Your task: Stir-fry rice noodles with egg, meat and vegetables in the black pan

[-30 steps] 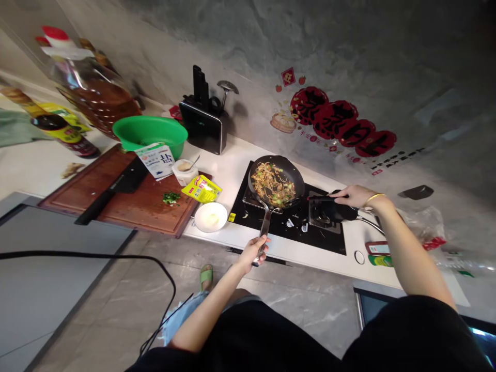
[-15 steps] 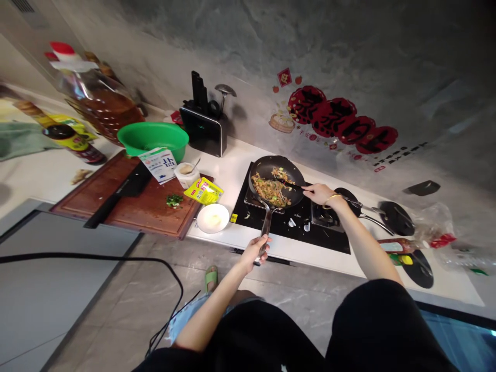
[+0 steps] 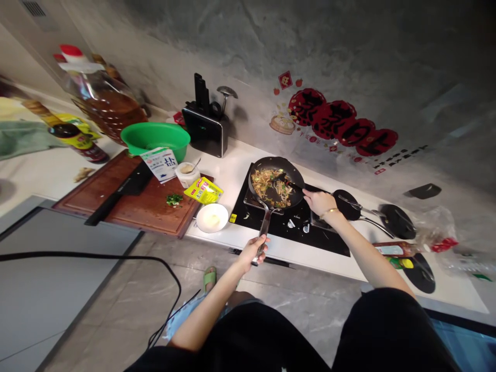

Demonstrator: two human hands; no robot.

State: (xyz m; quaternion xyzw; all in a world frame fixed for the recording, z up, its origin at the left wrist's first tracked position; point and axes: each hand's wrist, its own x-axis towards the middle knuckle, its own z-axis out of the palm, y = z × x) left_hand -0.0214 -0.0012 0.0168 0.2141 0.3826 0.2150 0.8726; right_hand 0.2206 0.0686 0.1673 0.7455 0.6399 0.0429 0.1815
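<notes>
A black frying pan (image 3: 294, 168) rests on the left burner of the black cooktop (image 3: 267, 227). Shredded food with green bits (image 3: 267, 183), browned and stir-fried, lies inside it. My left hand (image 3: 251, 252) is closed round the pan's metal handle (image 3: 265, 223). With my right hand (image 3: 320, 202) I grip a black spatula (image 3: 291, 184) over the pan's right rim, its blade down among the food. Left of the cooktop stands a white bowl (image 3: 212, 217) with a little pale residue in it.
On the wooden cutting board (image 3: 163, 212) lie a cleaver (image 3: 120, 194), chopped greens (image 3: 174, 199) and a yellow packet (image 3: 203, 191). Behind are a green basin (image 3: 155, 135), a white jar (image 3: 187, 175) and a knife block (image 3: 203, 132). A second pan (image 3: 346, 204) and bottles (image 3: 393, 249) stand right.
My right hand and the spatula have shifted slightly down, and the food in the pan is turned over and spread differently. My left hand keeps its hold on the handle.
</notes>
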